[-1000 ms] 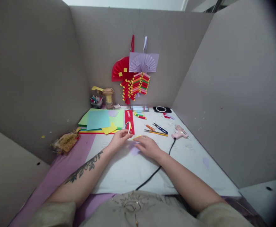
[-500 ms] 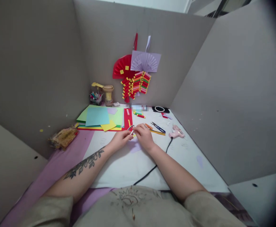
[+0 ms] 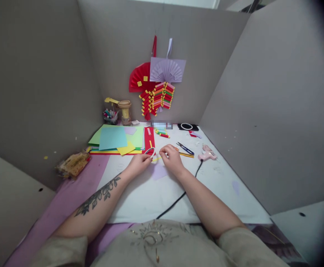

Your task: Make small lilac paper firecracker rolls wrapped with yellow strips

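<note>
— Pinching what, the left hand (image 3: 138, 163)?

— A small white ring of tape (image 3: 150, 151), held at its fingertips just in front of the red paper strip (image 3: 148, 138).

— And the right hand (image 3: 173, 158)?

— Fingers curled together on the end of a yellow strip (image 3: 156, 159) — it runs between the two hands, over a lilac paper scrap (image 3: 158, 171) on the white mat (image 3: 151, 196).

— Nearby?

— Scissors (image 3: 185, 148) and a pink glue gun (image 3: 205, 155) to the right, coloured paper sheets (image 3: 114, 139) to the left.

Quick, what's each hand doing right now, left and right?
Left hand: closed, pinching a small white tape ring.
Right hand: fingers curled on a thin yellow paper strip; grip cannot be told.
</note>
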`<state>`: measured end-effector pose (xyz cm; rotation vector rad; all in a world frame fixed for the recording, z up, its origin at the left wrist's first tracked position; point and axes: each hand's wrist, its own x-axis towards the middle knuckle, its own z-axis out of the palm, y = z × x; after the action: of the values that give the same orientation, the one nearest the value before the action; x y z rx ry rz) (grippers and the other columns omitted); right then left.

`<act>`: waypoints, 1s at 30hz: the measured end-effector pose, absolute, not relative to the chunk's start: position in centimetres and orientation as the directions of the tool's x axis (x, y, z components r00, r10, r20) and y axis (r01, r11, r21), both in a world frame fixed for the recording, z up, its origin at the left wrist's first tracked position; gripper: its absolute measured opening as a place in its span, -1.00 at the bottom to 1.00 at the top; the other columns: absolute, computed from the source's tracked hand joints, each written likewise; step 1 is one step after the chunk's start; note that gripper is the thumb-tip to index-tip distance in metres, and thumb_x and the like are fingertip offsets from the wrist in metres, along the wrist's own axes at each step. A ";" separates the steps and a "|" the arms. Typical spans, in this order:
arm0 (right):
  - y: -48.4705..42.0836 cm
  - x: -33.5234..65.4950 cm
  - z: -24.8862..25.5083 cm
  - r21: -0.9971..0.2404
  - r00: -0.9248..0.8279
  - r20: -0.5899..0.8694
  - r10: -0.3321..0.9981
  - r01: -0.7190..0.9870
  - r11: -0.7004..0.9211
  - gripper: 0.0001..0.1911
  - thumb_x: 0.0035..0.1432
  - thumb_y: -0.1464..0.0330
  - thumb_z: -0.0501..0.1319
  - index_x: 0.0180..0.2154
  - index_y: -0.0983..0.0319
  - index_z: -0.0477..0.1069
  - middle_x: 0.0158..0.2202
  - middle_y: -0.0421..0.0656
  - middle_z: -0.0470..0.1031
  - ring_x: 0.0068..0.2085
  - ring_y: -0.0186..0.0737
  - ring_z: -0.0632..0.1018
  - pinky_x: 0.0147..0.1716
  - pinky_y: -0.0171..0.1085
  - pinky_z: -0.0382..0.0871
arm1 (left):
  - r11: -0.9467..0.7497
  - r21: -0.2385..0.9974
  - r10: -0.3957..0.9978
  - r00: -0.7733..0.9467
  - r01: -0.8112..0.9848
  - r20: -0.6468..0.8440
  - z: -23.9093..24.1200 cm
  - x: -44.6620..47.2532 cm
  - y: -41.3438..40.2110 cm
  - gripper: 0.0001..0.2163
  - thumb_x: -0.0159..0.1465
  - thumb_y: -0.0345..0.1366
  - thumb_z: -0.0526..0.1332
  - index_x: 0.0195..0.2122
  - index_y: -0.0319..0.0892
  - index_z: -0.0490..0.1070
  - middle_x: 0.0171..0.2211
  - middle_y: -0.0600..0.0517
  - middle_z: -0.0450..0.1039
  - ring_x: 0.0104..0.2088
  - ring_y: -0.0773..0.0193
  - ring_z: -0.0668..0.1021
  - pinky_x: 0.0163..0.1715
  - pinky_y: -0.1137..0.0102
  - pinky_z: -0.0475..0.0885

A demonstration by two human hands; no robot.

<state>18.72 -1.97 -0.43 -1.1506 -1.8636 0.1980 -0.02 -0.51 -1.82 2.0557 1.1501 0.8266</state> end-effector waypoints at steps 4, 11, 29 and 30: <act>-2.1 19.3 0.0 -0.591 -0.087 0.609 0.789 0.613 0.524 -0.87 0.08 0.45 0.06 -0.44 0.21 0.36 -0.40 -0.14 0.38 -0.29 -0.20 0.41 -0.27 -0.24 0.28 | -0.416 0.774 0.891 0.383 0.477 0.243 -1.9 -0.2 -0.2 -0.75 0.17 -0.20 0.08 -0.43 -0.16 0.53 -0.62 0.09 0.41 -0.56 0.28 0.40 -0.51 0.44 0.22; -2.2 18.9 0.2 -0.651 -0.059 0.592 0.804 0.553 0.520 -0.88 0.08 0.43 0.04 -0.48 0.21 0.28 -0.43 -0.16 0.32 -0.36 -0.24 0.37 -0.36 -0.28 0.24 | -0.364 0.800 0.927 0.270 0.477 0.261 -0.7 0.0 -0.6 -0.75 0.18 -0.23 0.05 -0.43 -0.19 0.49 -0.49 0.04 0.51 -0.45 0.26 0.48 -0.42 0.44 0.30; -2.6 22.3 -0.9 -0.991 -0.006 0.133 0.991 0.006 0.133 -0.78 -0.14 0.30 0.31 -0.55 0.23 0.28 -0.53 -0.22 0.42 -0.51 -0.34 0.40 -0.51 -0.34 0.27 | -0.747 0.537 0.558 0.809 0.392 0.186 -1.1 0.1 -0.8 -0.73 0.13 -0.14 0.23 -0.18 -0.11 0.50 -0.16 -0.08 0.47 -0.12 0.15 0.47 -0.05 0.32 0.30; -2.8 22.5 -0.8 -0.993 0.022 0.116 0.993 -0.027 0.117 -0.77 -0.15 0.31 0.31 -0.55 0.23 0.27 -0.53 -0.21 0.44 -0.51 -0.34 0.42 -0.52 -0.34 0.28 | -0.768 0.534 0.508 0.843 0.352 0.176 -1.2 0.4 -1.4 -0.68 0.11 -0.12 0.25 -0.13 -0.10 0.48 -0.09 -0.09 0.45 -0.06 0.12 0.45 -0.01 0.30 0.28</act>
<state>22.45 -2.83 -0.84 -1.1122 -1.2265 1.1211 0.44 -1.36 -1.25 2.5257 0.6321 0.4280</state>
